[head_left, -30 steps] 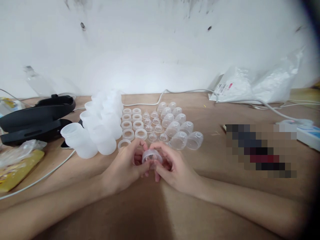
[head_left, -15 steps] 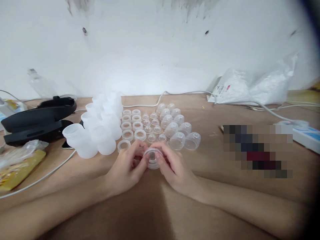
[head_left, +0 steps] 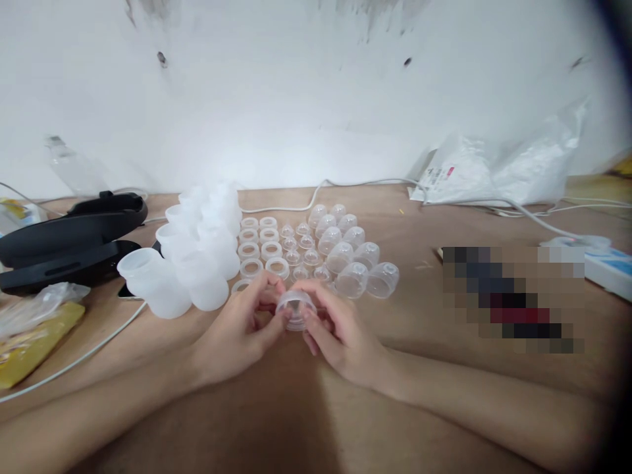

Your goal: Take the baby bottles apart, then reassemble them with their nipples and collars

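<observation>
Both hands meet in front of the rows of bottle parts, holding a clear plastic collar ring point(head_left: 296, 308) between them. My left hand point(head_left: 251, 324) pinches its left side with thumb and fingers. On the opposite side, my right hand point(head_left: 340, 327) grips the rim, thumb at the front. Whether a teat sits inside the ring I cannot tell. Just beyond the hands stand two rows of translucent collar rings point(head_left: 249, 250), then small clear teats point(head_left: 291, 257). Clear domed caps point(head_left: 351, 280) lie to their right. Frosted wide-necked bottles point(head_left: 170, 289) are grouped at the left.
A black moulded case point(head_left: 74, 240) and a yellow plastic packet point(head_left: 44, 336) lie at the left. White plastic bags point(head_left: 494, 171) lean on the wall. At the right are a power strip point(head_left: 600, 266) and a pixelated patch. A cable point(head_left: 316, 197) runs along the wall.
The hands and the collar ring have shifted slightly left, and the ring has tilted, showing more of its side. The camera view has also moved a little. Both hands still grip the ring.
</observation>
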`<action>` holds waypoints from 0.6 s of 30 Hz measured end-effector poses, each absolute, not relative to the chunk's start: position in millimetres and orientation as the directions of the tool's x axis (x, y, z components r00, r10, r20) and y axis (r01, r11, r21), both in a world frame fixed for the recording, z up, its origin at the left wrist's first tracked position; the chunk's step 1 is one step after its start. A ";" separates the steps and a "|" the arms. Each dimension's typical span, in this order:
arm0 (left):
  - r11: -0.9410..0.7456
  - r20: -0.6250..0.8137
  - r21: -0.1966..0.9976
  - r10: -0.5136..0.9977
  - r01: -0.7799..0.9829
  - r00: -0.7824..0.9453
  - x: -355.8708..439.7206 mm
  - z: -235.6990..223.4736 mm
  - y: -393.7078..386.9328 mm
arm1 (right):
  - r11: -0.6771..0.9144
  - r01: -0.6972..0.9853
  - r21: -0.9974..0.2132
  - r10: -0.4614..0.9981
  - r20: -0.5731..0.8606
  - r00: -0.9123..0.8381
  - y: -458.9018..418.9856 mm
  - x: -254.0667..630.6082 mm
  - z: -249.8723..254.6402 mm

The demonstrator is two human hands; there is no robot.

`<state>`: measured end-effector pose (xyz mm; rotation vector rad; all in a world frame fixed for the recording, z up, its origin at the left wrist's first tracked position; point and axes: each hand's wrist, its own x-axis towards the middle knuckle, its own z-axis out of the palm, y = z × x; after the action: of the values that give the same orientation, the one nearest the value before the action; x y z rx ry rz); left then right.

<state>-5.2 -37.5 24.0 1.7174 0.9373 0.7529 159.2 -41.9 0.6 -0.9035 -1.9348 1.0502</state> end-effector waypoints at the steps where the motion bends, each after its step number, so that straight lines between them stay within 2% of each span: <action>1: -0.213 0.052 0.940 0.861 0.267 0.507 -5.0 23.9 -37.6 | 0.425 0.260 -0.867 0.841 0.272 -0.469 -41.6 159.1 0.5; 6: -0.245 0.059 0.910 0.875 0.334 0.481 -1.0 17.7 -36.3 | 0.442 0.371 -0.817 0.868 0.285 -0.406 -39.1 156.8 -0.1; 9: -0.284 0.092 0.893 0.874 0.349 0.477 -1.8 18.0 -37.5 | 0.390 0.328 -0.861 0.886 0.254 -0.387 -38.5 155.4 -0.3; 14: -0.358 0.078 0.864 0.790 0.354 0.609 -7.7 22.3 -40.1 | 0.289 0.306 -0.907 0.917 0.171 -0.360 -37.5 155.1 -1.5; 18: -0.365 0.072 0.851 0.794 0.378 0.604 -9.0 22.0 -38.9 | 0.254 0.276 -0.927 0.917 0.140 -0.374 -37.0 155.3 -2.9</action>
<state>-9.0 -38.9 22.0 1.9736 0.9291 0.6133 155.3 -37.0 -2.9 -1.0909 -1.8081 1.1299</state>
